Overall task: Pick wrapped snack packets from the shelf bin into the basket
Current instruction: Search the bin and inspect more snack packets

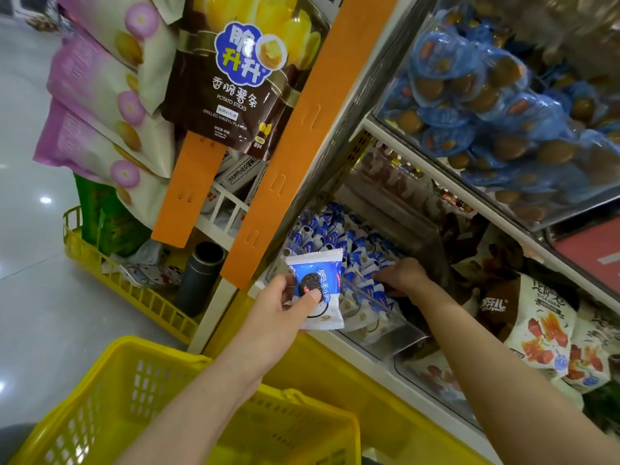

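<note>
Blue-and-white, printed with a dark round biscuit, a wrapped snack packet (318, 273) is held up in the person's left hand (278, 307). Its fingers (288, 280) curl round the packet's left edge and the thumb presses on the front. The packet hangs just in front of the clear shelf bin (385, 337), near its left corner and well above the yellow basket (110, 391), which sits low under the left forearm.

More packets of the same kind (335, 236) lie heaped inside the bin. The right hand (404, 275) reaches in over the front wall, knuckles up, with its fingers pushed down among the heap. From where I stand I cannot tell whether they have hold of one or merely rest there.

An orange strip (302, 146) runs up the shelf post to the left of the bin, and a brown potato-stick bag (235, 78) hangs beside it. On the shelf above, another clear bin holds blue-wrapped packs (486, 105). A second yellow basket (134, 297) stands on the floor to the left.
</note>
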{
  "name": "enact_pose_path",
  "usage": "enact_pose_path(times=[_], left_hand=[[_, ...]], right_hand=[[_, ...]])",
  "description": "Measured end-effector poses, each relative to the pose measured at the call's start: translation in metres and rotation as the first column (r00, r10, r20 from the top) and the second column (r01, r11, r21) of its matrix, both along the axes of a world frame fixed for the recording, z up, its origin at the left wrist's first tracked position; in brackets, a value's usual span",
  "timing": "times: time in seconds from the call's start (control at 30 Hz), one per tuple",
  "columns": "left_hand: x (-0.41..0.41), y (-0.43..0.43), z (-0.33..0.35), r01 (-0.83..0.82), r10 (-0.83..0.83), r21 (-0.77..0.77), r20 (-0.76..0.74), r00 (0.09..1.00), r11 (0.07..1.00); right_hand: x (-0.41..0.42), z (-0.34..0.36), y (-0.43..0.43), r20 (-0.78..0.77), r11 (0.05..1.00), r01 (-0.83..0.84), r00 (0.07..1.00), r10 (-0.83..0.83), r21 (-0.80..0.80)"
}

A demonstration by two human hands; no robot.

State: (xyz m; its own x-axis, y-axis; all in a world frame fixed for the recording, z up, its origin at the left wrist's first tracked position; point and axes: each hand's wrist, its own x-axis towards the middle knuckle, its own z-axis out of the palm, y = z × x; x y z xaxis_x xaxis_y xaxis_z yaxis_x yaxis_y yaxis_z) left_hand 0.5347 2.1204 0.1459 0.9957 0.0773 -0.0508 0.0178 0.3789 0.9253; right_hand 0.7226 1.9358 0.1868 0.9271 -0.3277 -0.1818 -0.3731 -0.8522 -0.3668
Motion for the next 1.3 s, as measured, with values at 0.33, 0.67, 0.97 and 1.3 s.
enact_pose_path(times=[0.33,0.67,0.97,1.3], left_hand=[[0.001,-0.001,-0.007,0.005,-0.009,-0.039,-0.099,0.995,0.999],[-0.015,-0.003,0.002,0.08,-0.161,-0.362,-0.199,0.967,0.929],[-0.022,-0.001,0.004,0.22,-0.256,-0.221,-0.149,0.955,0.95],[-0.022,0.007,0.015,0.295,-0.333,-0.266,-0.11,0.936,0.918]], right_hand=[[-0.047,0.05,0.01,0.671,0.96,-0.28,0.71,0.212,-0.007],[-0.152,0.045,0.05,0.15,0.617,-0.339,0.929,0.338,0.71],[-0.158,0.024,0.05,0.193,0.734,-0.407,0.912,0.362,0.545],[-0.149,0.034,0.028,-0.076,0.659,-0.389,0.825,0.56,0.644]])
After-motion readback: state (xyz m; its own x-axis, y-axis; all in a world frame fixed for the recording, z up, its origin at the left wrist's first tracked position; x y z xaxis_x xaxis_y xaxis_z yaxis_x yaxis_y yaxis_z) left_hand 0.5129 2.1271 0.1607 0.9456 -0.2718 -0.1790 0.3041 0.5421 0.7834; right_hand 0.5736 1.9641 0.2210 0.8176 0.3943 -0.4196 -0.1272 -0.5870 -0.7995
